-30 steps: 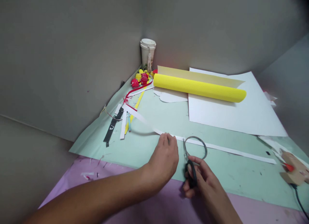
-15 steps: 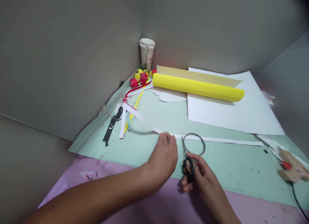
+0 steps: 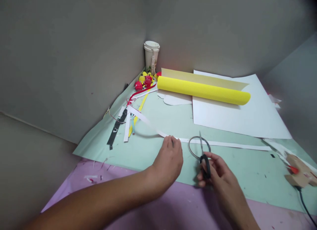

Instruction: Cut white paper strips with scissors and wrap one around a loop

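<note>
A long, narrow white paper strip (image 3: 237, 145) runs across the green sheet, its left part curving up off the surface. My left hand (image 3: 168, 160) is closed on the strip near its middle, fingertips pinched at its edge. My right hand (image 3: 219, 177) grips black-handled scissors (image 3: 205, 167) by the loops, blades pointing up and away from me. A thin grey ring (image 3: 190, 149) lies by the strip, partly behind the scissor blades. The blades overlap the strip in view; whether they touch it I cannot tell.
A yellow corrugated paper roll (image 3: 203, 90) rests on a large white sheet (image 3: 235, 121). Red and yellow balls (image 3: 142, 83) sit by a lidded cup (image 3: 151, 55) in the corner. Coloured strips lie left, including a black one (image 3: 116, 132). A brown corded object (image 3: 300, 172) stands right.
My right hand has moved right with the scissors, and the blades now stand over the ring. My left hand stays on the strip.
</note>
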`<state>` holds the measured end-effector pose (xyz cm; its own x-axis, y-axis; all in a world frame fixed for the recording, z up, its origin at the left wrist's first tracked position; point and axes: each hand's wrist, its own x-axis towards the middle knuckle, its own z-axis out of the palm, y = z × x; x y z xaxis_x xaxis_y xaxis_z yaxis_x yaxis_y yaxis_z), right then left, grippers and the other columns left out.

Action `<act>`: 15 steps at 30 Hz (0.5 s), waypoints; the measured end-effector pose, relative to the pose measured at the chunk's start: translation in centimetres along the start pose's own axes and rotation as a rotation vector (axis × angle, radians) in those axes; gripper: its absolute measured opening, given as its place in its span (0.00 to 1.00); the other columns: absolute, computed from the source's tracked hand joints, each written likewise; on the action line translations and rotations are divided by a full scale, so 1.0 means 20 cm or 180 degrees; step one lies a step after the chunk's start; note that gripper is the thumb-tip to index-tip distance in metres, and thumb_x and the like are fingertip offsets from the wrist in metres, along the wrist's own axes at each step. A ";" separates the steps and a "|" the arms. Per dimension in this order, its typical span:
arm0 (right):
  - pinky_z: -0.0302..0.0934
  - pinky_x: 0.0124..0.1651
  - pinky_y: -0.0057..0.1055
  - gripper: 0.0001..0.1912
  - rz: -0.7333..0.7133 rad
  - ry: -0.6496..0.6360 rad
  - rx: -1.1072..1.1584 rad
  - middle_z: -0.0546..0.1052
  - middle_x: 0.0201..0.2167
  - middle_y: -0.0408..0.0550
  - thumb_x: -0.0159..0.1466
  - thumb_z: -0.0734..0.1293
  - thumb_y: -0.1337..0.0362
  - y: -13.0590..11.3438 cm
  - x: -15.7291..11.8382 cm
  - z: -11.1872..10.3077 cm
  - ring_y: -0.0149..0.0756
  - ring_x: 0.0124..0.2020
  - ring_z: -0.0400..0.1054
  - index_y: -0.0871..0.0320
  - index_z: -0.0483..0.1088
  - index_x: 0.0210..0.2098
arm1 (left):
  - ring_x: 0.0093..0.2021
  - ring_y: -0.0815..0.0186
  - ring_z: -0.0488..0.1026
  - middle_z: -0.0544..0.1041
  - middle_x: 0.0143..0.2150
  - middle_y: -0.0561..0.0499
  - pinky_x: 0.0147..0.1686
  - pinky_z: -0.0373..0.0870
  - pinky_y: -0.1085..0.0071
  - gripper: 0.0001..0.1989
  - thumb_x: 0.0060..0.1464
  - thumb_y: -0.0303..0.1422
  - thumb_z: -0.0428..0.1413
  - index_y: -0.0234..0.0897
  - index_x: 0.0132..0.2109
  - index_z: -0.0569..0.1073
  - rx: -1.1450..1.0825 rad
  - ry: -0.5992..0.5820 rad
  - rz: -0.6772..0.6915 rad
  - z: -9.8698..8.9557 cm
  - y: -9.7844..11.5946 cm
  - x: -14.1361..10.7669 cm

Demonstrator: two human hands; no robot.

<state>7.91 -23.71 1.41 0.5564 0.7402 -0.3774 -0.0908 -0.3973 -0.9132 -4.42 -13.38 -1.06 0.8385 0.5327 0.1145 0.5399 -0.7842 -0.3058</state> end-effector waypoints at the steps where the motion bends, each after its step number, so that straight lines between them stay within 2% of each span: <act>1: 0.64 0.29 0.31 0.25 -0.0189 0.0051 -0.0324 0.72 0.27 0.41 0.59 0.65 0.47 -0.02 0.03 -0.04 0.33 0.24 0.69 0.54 0.64 0.50 | 0.56 0.47 0.66 0.67 0.56 0.27 0.57 0.56 0.52 0.24 0.56 0.26 0.47 0.21 0.59 0.67 0.0005 0.0004 0.0009 0.00 0.00 0.00; 3: 0.63 0.32 0.33 0.22 -0.0680 0.0262 -0.1374 0.74 0.33 0.45 0.60 0.64 0.49 -0.08 0.11 -0.12 0.36 0.29 0.70 0.53 0.68 0.50 | 0.56 0.48 0.66 0.67 0.56 0.28 0.57 0.56 0.52 0.24 0.56 0.26 0.47 0.22 0.59 0.67 0.0025 0.0001 0.0023 0.00 0.00 0.00; 5: 0.62 0.38 0.35 0.19 -0.1138 0.0694 -0.2425 0.77 0.36 0.46 0.60 0.65 0.52 -0.12 0.24 -0.20 0.40 0.34 0.71 0.52 0.71 0.48 | 0.55 0.48 0.67 0.67 0.56 0.28 0.57 0.55 0.51 0.24 0.55 0.26 0.48 0.22 0.59 0.68 0.0052 -0.0013 0.0037 0.01 0.00 0.00; 8: 0.61 0.43 0.36 0.19 -0.1570 0.0932 -0.3058 0.78 0.43 0.51 0.62 0.62 0.57 -0.17 0.47 -0.27 0.44 0.43 0.71 0.56 0.72 0.49 | 0.55 0.48 0.67 0.67 0.56 0.27 0.58 0.55 0.51 0.24 0.55 0.26 0.48 0.22 0.59 0.68 0.0102 -0.0005 0.0047 0.01 0.00 -0.01; 11: 0.60 0.44 0.38 0.19 -0.1802 0.0672 -0.3743 0.77 0.46 0.55 0.64 0.58 0.61 -0.18 0.64 -0.31 0.46 0.44 0.70 0.58 0.71 0.51 | 0.55 0.47 0.67 0.67 0.56 0.27 0.58 0.55 0.51 0.25 0.55 0.26 0.48 0.21 0.59 0.67 0.0158 0.0024 0.0032 0.02 0.00 -0.01; 15: 0.60 0.46 0.42 0.17 -0.2445 0.0801 -0.4255 0.76 0.44 0.58 0.65 0.57 0.64 -0.16 0.69 -0.31 0.51 0.47 0.66 0.60 0.74 0.46 | 0.55 0.47 0.67 0.68 0.56 0.29 0.58 0.55 0.52 0.26 0.55 0.27 0.48 0.22 0.60 0.66 0.0194 0.0008 0.0044 0.02 0.00 -0.01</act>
<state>21.05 -15.56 0.11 0.2544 0.9323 0.2571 0.9660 -0.2576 -0.0215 -4.63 -13.33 -1.50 0.8462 0.5209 0.1124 0.5228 -0.7706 -0.3644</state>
